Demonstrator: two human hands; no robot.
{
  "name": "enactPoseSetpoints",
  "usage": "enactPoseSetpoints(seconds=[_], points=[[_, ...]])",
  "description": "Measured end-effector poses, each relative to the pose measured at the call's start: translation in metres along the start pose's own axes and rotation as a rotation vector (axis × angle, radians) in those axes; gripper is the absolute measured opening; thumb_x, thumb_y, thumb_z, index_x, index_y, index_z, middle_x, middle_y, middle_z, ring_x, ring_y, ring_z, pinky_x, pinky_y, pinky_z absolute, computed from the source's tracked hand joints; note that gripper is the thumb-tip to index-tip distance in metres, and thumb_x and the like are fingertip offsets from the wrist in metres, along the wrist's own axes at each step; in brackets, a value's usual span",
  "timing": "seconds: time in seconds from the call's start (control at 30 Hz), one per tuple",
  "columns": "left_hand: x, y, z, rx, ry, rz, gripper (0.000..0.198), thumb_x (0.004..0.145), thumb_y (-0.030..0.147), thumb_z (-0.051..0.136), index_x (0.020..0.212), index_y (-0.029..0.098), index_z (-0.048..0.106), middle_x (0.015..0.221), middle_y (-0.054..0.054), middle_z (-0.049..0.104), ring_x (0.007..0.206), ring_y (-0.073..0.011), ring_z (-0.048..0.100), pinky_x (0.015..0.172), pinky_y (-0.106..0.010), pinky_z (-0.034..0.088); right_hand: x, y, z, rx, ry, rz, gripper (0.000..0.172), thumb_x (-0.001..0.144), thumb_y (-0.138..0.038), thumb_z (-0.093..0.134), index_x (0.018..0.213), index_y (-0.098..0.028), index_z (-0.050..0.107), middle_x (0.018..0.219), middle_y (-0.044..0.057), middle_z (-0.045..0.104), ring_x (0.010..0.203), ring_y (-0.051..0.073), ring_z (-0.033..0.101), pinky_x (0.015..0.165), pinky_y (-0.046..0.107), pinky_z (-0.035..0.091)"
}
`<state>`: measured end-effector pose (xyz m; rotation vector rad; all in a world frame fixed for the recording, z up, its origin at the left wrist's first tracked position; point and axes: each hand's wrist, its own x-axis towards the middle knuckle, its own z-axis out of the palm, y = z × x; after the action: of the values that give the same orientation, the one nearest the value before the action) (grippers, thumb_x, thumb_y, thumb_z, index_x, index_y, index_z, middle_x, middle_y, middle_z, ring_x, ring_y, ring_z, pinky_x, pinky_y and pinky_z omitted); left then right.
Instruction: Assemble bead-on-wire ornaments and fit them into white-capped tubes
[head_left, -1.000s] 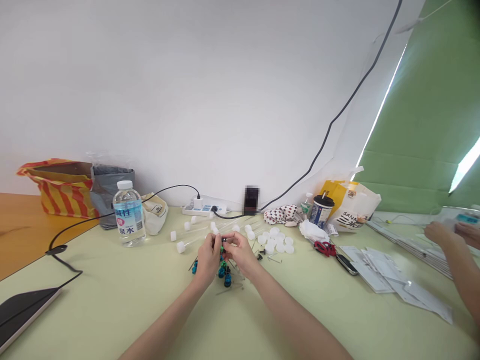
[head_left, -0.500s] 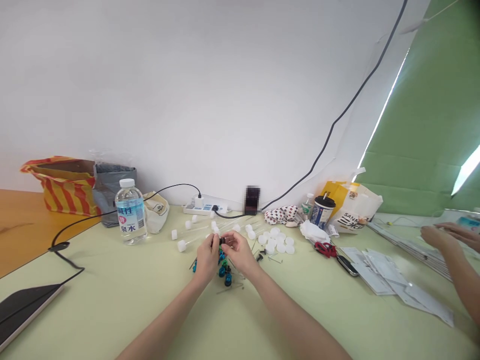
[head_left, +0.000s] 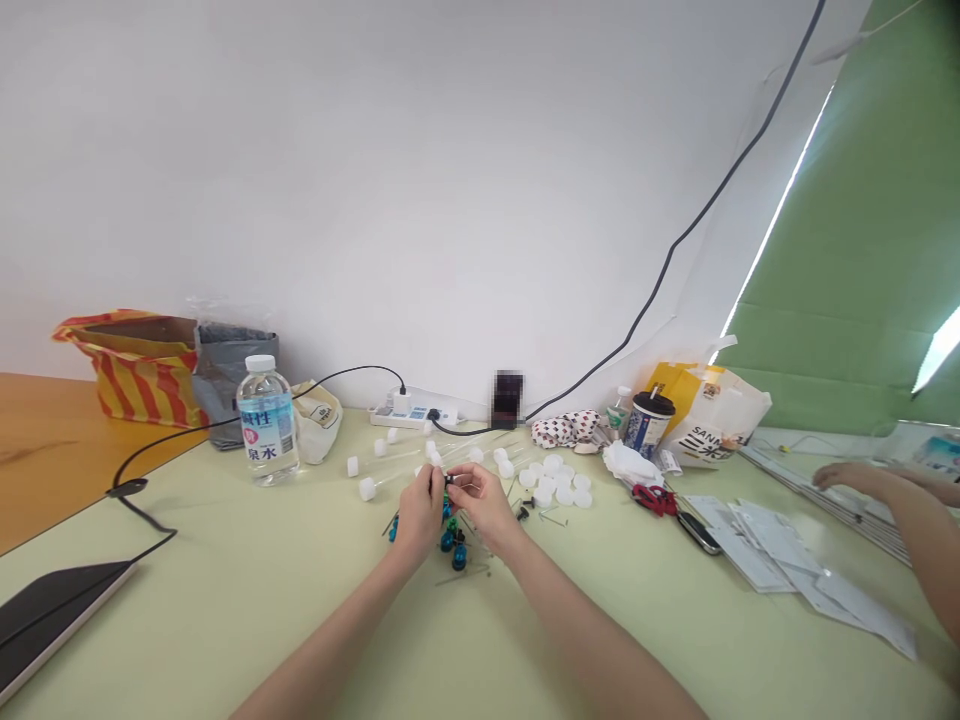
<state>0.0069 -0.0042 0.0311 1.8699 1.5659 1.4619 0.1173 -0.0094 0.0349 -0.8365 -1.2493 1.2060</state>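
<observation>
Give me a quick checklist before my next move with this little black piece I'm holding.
1. Grip on the small black piece: left hand and right hand both pinch it, ok.
2. Which way the piece faces: cannot tell, too small.
3. The blue and green tools lie just beneath the hands: ok.
4. The white caps lie to the right, apart from the hands: ok.
5. The water bottle stands upright, capped, off left: ok.
6. The co-worker's hand is far right, apart from yours: ok.

Left hand (head_left: 420,510) and right hand (head_left: 480,500) pinch a small black part (head_left: 448,481).
</observation>
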Motion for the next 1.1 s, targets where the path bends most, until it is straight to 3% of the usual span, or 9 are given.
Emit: enactPoseSetpoints(seconds=[0.1,0.2,0.37,0.53,0.7,0.83,1.0,1.1], points=[[0.001,-0.001,-0.0009,-0.012,0.006,0.004,0.028,0.084,0.035,0.03,0.059,0.022,0.035,0.051,0.003,0.043,0.048,-0.0132,0.04,0.049,-0.024,0.028,-0.0013,-0.0024,0.0004,-0.021,-0.023,-0.049,0.031,0.059,-0.026,0.071,0.087,-0.018,0.06,0.076,0.0,0.056,0.073,0.013,0.054,0.064,0.025,0.046],[0.0015,-0.0033,-0.0003,-0.029,0.007,-0.01,0.03,0.084,0.037,0.03,0.059,0.022,0.034,0.05,0.004,0.042,0.047,-0.013,0.039,0.048,-0.024,0.028,-0.0018,-0.0034,0.0016,0.009,0.0,-0.03,0.036,0.06,-0.033,0.072,0.09,-0.018,0.059,0.078,0.001,0.057,0.072,0.013,0.056,0.066,0.026,0.048],[0.0003,-0.006,0.0027,-0.039,-0.005,-0.01,0.031,0.084,0.039,0.031,0.058,0.021,0.035,0.048,0.005,0.039,0.046,-0.0123,0.038,0.047,-0.024,0.028,-0.0017,-0.0008,0.0023,0.018,0.035,0.142,0.041,0.065,-0.052,0.064,0.081,-0.016,0.056,0.065,-0.001,0.052,0.048,0.011,0.052,0.043,0.025,0.044],[0.0,-0.0047,0.0026,-0.042,0.0,-0.019,0.032,0.084,0.04,0.032,0.058,0.021,0.035,0.049,0.004,0.042,0.047,-0.0124,0.039,0.047,-0.024,0.029,-0.0016,-0.0023,-0.0013,0.011,-0.055,0.043,0.04,0.057,-0.037,0.073,0.088,-0.019,0.056,0.072,-0.002,0.053,0.059,0.011,0.055,0.052,0.026,0.049],[-0.0001,-0.0048,0.0034,-0.035,-0.007,-0.02,0.032,0.084,0.041,0.032,0.059,0.021,0.034,0.05,0.004,0.04,0.048,-0.0126,0.039,0.048,-0.024,0.029,-0.0004,-0.0027,-0.0037,-0.06,-0.011,0.086,0.034,0.068,-0.046,0.062,0.087,-0.018,0.055,0.068,-0.002,0.052,0.051,0.012,0.054,0.046,0.027,0.046],[-0.0006,-0.0055,0.0042,-0.031,-0.015,-0.028,0.033,0.085,0.041,0.031,0.059,0.021,0.036,0.05,0.004,0.042,0.048,-0.0128,0.04,0.049,-0.024,0.03,-0.0005,-0.0046,-0.004,-0.058,-0.05,0.001,0.039,0.058,-0.036,0.073,0.089,-0.02,0.055,0.071,-0.003,0.053,0.061,0.011,0.056,0.056,0.025,0.048],[-0.0014,-0.0041,0.0041,-0.022,0.001,-0.015,0.032,0.085,0.04,0.031,0.059,0.021,0.035,0.049,0.004,0.04,0.047,-0.0125,0.039,0.048,-0.024,0.029,-0.0023,-0.0082,-0.0025,-0.049,-0.024,0.153,0.038,0.068,-0.05,0.061,0.084,-0.017,0.053,0.066,-0.003,0.051,0.047,0.011,0.054,0.043,0.027,0.047],[-0.0022,-0.003,0.0043,-0.026,-0.003,-0.017,0.032,0.084,0.041,0.031,0.058,0.021,0.035,0.049,0.004,0.041,0.047,-0.0126,0.039,0.048,-0.025,0.03,-0.0019,-0.0079,-0.0027,-0.048,-0.048,0.078,0.037,0.06,-0.041,0.071,0.083,-0.018,0.053,0.067,-0.004,0.051,0.051,0.01,0.055,0.049,0.026,0.049]])
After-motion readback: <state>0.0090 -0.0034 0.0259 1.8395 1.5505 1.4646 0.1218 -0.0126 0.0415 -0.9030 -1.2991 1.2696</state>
